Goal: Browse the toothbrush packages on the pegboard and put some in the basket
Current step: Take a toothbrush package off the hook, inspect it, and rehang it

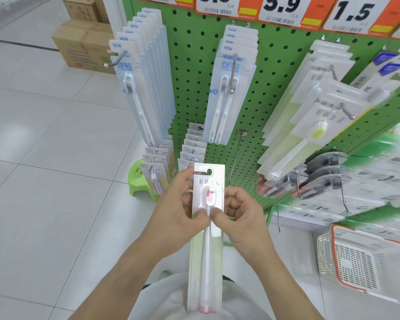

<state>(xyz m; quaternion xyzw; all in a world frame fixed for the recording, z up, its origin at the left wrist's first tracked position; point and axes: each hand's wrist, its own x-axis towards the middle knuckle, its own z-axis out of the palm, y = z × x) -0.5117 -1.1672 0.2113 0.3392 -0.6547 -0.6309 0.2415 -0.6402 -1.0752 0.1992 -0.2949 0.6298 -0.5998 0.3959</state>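
Note:
I hold one toothbrush package [205,257] upright in front of me; it is a white card with a pink-tipped brush under clear plastic. My left hand [179,204] grips its left edge with the thumb pressed on the front. My right hand [238,211] grips its right edge the same way. The green pegboard [270,72] rises ahead with several rows of hanging toothbrush packages: blue-labelled ones [143,75] at the left, a twin pack [229,88] in the middle, yellow-brush packs [310,128] at the right. The white basket with an orange rim [337,257] sits low at the right.
A bare metal hook [237,148] sticks out of the pegboard just above my hands. A green plastic stool [139,179] stands on the tiled floor at the board's foot. Cardboard boxes [83,45] are stacked at the far left. Price tags [284,10] line the top.

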